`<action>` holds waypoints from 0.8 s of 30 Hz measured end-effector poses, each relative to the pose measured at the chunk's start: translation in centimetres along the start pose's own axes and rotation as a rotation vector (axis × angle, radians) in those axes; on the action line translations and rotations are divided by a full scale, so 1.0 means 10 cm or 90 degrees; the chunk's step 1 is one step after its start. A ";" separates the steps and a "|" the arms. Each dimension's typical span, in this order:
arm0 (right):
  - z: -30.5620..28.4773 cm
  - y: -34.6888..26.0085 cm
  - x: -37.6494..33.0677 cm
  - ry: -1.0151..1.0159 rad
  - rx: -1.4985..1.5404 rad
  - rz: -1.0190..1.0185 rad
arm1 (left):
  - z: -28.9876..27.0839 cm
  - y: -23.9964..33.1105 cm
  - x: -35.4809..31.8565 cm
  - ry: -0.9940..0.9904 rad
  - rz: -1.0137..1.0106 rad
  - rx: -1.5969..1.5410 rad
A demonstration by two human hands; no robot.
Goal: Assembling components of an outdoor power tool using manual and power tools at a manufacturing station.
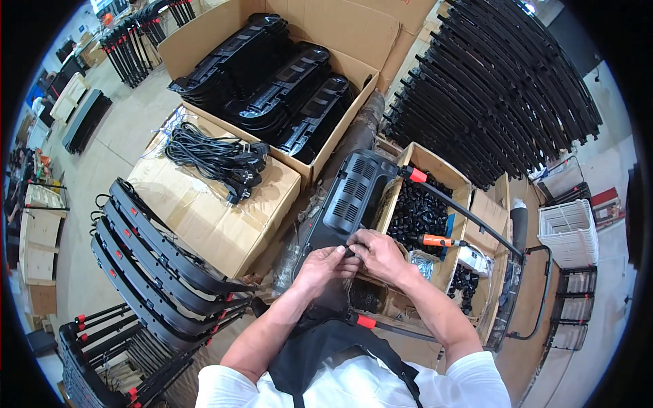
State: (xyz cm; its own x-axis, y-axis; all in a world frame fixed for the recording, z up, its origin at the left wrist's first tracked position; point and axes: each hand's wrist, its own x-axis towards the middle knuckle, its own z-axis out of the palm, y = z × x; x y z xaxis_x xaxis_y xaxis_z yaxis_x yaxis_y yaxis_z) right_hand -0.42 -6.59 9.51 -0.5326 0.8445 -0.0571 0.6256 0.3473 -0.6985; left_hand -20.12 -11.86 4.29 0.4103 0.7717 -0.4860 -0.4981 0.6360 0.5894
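My left hand (322, 268) and my right hand (378, 256) meet in front of me, both closed with fingertips pinched together. Between them shows a bit of a small black part (349, 251), mostly covered by the fingers, so its kind cannot be made out. Just beyond and beneath the hands lies a dark grey plastic housing (350, 197) with vent slots. It joins a black tubular frame (469, 216) with red collars, which extends to the right over a wooden parts box.
The wooden box (389, 216) holds many small black parts (416, 209), an orange screwdriver (439, 241) and a bag of screws (423, 264). Left stand a carton (204, 204) with coiled power cables (211, 160) and stacked grey covers (153, 262). Black covers (279, 88) fill another carton; black frames (490, 88) are stacked right.
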 end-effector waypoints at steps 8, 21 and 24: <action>-0.08 0.12 0.24 0.068 -0.153 -0.106 | 0.11 0.04 0.38 0.088 0.004 -0.063; -0.21 0.87 1.70 0.149 -0.260 -0.194 | 0.08 -0.17 -0.01 0.080 -0.046 -0.048; -0.20 0.88 1.75 0.065 -0.334 -0.172 | 0.09 -0.22 -0.03 0.092 -0.048 -0.044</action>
State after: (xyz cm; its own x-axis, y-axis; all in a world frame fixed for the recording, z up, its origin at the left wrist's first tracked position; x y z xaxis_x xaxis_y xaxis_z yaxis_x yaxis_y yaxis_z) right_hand -3.09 12.12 3.77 -0.6701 0.7246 0.1608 0.6878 0.6877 -0.2325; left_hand -18.50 -13.49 3.75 0.3368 0.7106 -0.6178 -0.5236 0.6866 0.5043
